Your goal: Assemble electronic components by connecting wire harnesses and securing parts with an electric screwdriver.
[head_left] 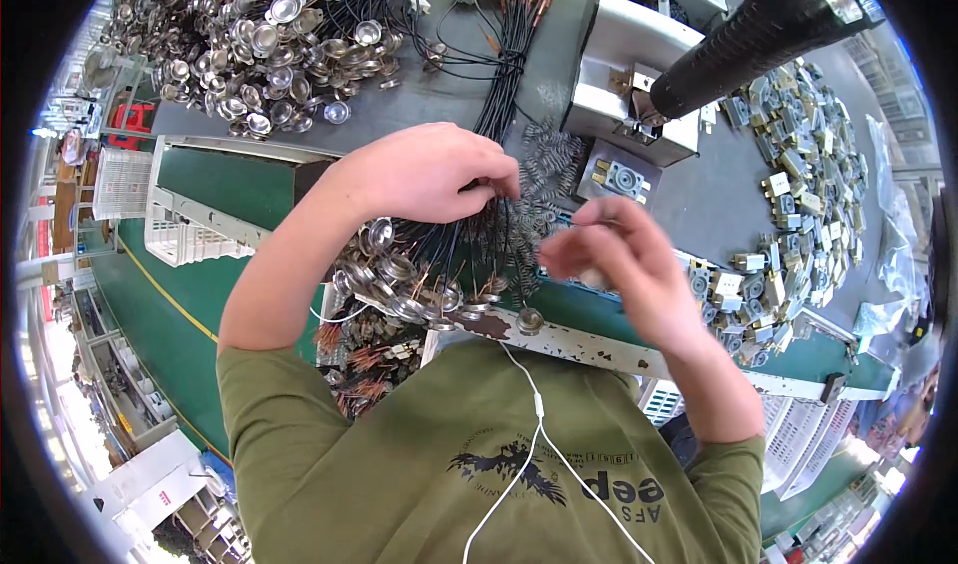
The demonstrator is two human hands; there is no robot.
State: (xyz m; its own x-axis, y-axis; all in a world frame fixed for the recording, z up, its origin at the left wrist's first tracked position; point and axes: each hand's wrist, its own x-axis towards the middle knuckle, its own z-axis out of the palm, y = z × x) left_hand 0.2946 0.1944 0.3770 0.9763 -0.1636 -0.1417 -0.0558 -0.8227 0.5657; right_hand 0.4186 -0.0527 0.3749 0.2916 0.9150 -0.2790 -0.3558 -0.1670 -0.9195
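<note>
Two bare hands sorting wired metal discs at the near edge of a grey work surface

The left hand has its grip closed over a bundle of thin black wires ending in round silver metal discs, which hang at the near surface edge; the right hand, blurred, pinches something small I cannot identify. A heap of small coiled steel springs lies just behind the fingers. The wires could likely tangle in those springs, or a loose disc at the edge could drop to the green floor
</note>
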